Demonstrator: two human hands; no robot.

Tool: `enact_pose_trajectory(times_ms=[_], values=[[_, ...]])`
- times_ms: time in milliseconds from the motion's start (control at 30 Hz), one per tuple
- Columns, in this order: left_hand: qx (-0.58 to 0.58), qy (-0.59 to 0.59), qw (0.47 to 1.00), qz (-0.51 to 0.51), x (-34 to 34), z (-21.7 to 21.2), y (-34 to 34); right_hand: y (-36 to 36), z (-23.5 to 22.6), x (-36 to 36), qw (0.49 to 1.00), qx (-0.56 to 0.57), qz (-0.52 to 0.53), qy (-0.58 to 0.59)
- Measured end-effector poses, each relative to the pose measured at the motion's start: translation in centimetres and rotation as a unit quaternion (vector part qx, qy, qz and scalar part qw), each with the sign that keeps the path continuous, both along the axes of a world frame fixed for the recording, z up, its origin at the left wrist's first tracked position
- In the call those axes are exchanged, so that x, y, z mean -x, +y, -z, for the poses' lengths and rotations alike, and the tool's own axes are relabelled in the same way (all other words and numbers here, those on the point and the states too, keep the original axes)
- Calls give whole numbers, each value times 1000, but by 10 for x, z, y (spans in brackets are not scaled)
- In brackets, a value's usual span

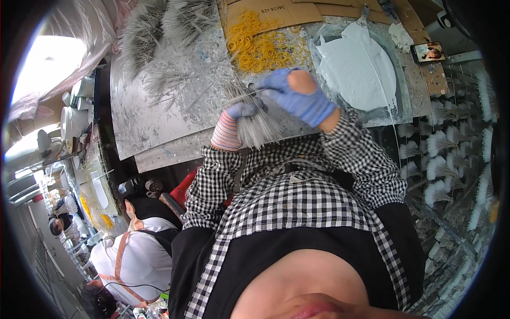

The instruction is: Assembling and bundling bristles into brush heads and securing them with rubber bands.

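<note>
The L hand (236, 117) is holding a clear-grey bristle bundle (257, 128) in wrapped fingers over the tabletop's (127, 127) near edge; the R hand's (303, 101) fingers are sitting narrow at its upper part, can't tell if pinching anything. This one's looking gathered, prob. unfinished; loose bristles (142, 40) are lying beyond, apparently remaining; racked bundles (440, 167) at R are looking further along.

Grey work table (127, 127), stained. From here: heaps of thin grey strands (141, 40) far left, yellow rings (252, 45) beside cardboard (289, 15), white paste (356, 66) right, on a sheet (405, 106), probably plastic.
</note>
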State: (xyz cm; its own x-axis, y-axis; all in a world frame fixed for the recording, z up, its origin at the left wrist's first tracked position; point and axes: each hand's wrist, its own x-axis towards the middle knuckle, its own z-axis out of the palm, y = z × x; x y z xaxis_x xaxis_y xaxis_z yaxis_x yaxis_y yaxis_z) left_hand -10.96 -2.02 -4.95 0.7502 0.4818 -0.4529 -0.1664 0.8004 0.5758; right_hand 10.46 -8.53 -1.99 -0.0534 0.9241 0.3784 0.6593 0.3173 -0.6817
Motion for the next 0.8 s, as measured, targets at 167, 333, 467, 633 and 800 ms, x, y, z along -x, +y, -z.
enact_pose_trajectory(times_ms=[167, 333, 467, 633, 800], values=[[41, -135, 990, 10, 1, 5, -4, -37, -24, -68, 999, 20, -43, -4], [43, -100, 984, 143, -16, 1, -34, -71, -37, -66, 966, 71, -188, -165], [-74, 71, 961, 256, -34, -24, -75, -57, -53, -42, 856, 277, -278, -337], [-114, 125, 960, 222, -40, -34, -98, -49, -51, -45, 861, 245, -311, -319], [-129, 72, 968, 203, -23, -20, -105, -66, -51, -48, 949, 263, -150, -88]])
